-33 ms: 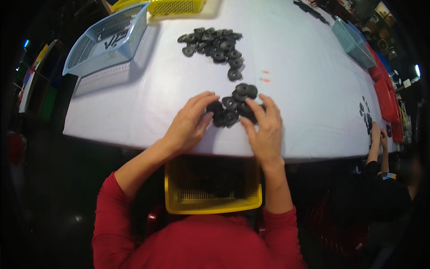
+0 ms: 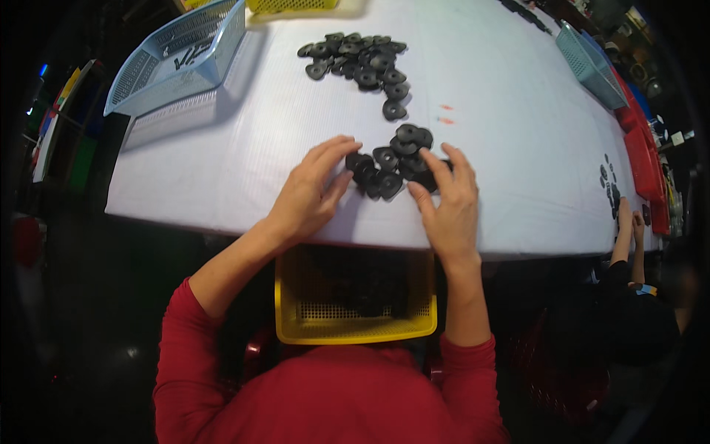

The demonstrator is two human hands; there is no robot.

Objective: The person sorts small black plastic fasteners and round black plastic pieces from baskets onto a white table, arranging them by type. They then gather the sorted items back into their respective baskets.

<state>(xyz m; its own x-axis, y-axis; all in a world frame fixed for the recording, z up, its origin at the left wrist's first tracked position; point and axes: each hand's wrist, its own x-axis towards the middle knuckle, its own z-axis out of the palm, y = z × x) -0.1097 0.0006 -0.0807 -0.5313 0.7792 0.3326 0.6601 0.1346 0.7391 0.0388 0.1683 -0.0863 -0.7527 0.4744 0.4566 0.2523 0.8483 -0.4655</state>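
Observation:
A small cluster of black rounded pieces with a hole in the middle (image 2: pixel 387 183) lies on the white-covered table near its front edge. My left hand (image 2: pixel 309 185) curves along the cluster's left side, thumb and fingers apart, its fingertips at the outermost pieces. From the right, my right hand (image 2: pixel 452 203) rests its spread fingertips on or against the pieces on that side. Neither hand grips a piece. Farther back lies a larger heap of the same black pieces (image 2: pixel 362 59), with one piece (image 2: pixel 394 110) at its near end.
Below the table edge, a yellow basket (image 2: pixel 355 332) holds dark things I cannot make out. A light blue basket (image 2: pixel 159 96) with black strips stands at the left, a yellow basket (image 2: pixel 292 5) behind. At the right are a blue-green basket (image 2: pixel 592 66), red trays (image 2: pixel 646 166) and another person's hands (image 2: pixel 629 218).
The whole view has shifted slightly, so the table sits a little higher in the picture. My hands stay around the cluster; the right hand's fingers look slightly more spread.

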